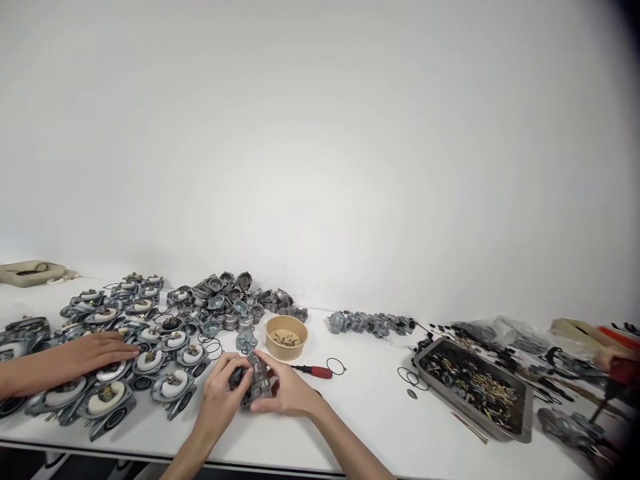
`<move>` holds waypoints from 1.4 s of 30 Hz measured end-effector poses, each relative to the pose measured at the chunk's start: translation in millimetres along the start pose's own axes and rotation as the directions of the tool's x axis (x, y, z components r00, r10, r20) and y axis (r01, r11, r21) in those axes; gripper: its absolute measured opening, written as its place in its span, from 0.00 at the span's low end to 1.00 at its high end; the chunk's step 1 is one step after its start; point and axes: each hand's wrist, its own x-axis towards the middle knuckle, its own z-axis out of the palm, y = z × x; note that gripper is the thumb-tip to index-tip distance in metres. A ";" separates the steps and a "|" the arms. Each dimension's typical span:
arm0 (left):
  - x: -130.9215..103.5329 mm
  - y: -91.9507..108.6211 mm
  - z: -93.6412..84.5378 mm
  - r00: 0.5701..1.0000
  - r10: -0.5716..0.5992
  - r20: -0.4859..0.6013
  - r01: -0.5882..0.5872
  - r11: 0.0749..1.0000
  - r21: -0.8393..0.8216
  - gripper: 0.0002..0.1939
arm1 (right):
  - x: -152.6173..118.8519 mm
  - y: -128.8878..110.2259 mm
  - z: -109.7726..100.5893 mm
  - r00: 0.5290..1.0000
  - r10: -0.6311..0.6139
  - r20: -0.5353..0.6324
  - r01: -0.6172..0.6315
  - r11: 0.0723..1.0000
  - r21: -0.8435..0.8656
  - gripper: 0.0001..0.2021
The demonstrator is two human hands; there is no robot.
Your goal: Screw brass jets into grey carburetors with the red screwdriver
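Note:
A grey metal carburetor body is held upright between my hands near the front of the white table. My left hand has its thumb and fingers closed on the left side of it, near a dark part I cannot make out. From the right, my right hand grips the same body, thumb at the near side and fingers at the far side. Just beyond it lies a small grey metal piece. A tan bowl with small brass-coloured pieces stands behind my right hand, and a red-handled screwdriver lies beside it.
Carburetors with white floats fill the left, where another person's hand rests. Grey metal bowls are heaped behind. To the right stand a metal tray of small parts and black rubber rings. Another person's red tool shows far right.

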 end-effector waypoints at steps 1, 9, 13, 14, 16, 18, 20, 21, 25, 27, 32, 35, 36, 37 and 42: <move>0.9 -3.0 1.8 1.000 -0.024 -0.011 0.024 0.999 -0.024 0.10 | 1.1 -1.5 2.8 0.999 0.007 -0.044 -0.009 0.999 -0.033 0.49; 4.9 -22.8 8.3 0.992 -0.115 -0.045 0.104 0.975 -0.197 0.15 | 8.3 -10.7 11.2 0.970 -0.044 -0.238 -0.028 0.956 -0.291 0.36; 4.6 -20.9 5.3 0.992 -0.064 -0.113 0.054 0.994 -0.094 0.15 | 7.0 -13.6 9.4 0.967 -0.054 -0.250 -0.060 0.901 -0.429 0.42; 4.0 -20.5 5.1 0.992 -0.054 -0.116 0.045 0.996 -0.083 0.15 | 7.0 -14.7 9.2 0.967 -0.059 -0.247 -0.061 0.890 -0.452 0.42; 2.0 -20.4 5.6 0.993 -0.035 -0.111 0.029 0.998 -0.052 0.13 | 7.6 -17.4 8.8 0.968 -0.077 -0.238 -0.051 0.870 -0.490 0.41; -0.3 -20.8 6.9 0.993 -0.010 -0.117 0.010 1.000 0.005 0.11 | 8.5 -20.2 7.8 0.969 -0.100 -0.224 -0.032 0.855 -0.518 0.41; -2.4 -19.9 8.3 0.991 0.022 -0.135 -0.016 0.999 0.044 0.11 | 8.9 -22.3 6.4 0.970 -0.115 -0.215 -0.017 0.847 -0.531 0.40; -3.2 -18.4 9.1 0.990 0.042 -0.138 -0.035 0.998 0.050 0.11 | 8.5 -23.1 5.5 0.971 -0.117 -0.208 -0.011 0.848 -0.530 0.40; -5.5 -1.5 11.3 0.994 0.076 -0.080 -0.073 0.996 0.049 0.11 | 0.2 -21.8 -4.7 0.977 -0.102 -0.187 0.004 0.887 -0.462 0.39; -5.9 11.5 9.7 0.998 0.058 0.001 -0.058 0.998 0.027 0.12 | -8.9 -16.4 -20.8 0.974 -0.064 -0.216 -0.026 0.921 -0.389 0.38; 1.5 38.3 -18.3 0.960 -0.028 0.279 0.017 0.999 0.041 0.11 | -40.2 16.0 -113.8 0.822 0.187 -0.537 -0.374 0.889 -0.264 0.36; 13.0 45.3 -54.0 0.955 -0.030 0.296 -0.019 0.987 0.162 0.10 | -59.6 45.2 -183.2 0.650 0.238 -0.722 -0.661 0.645 -0.383 0.37; 17.0 46.3 -67.3 0.964 -0.044 0.261 -0.016 0.975 0.222 0.11 | -66.0 56.1 -202.8 0.624 0.245 -0.742 -0.717 0.556 -0.419 0.36; 20.7 46.5 -80.5 0.974 -0.066 0.216 0.000 0.957 0.290 0.12 | -72.3 67.3 -219.7 0.594 0.279 -0.755 -0.765 0.486 -0.422 0.35; 25.8 38.3 -128.4 0.960 -0.273 0.062 0.183 0.779 0.600 0.15 | -95.8 122.6 -263.0 0.508 0.439 -0.741 -0.858 0.332 -0.392 0.41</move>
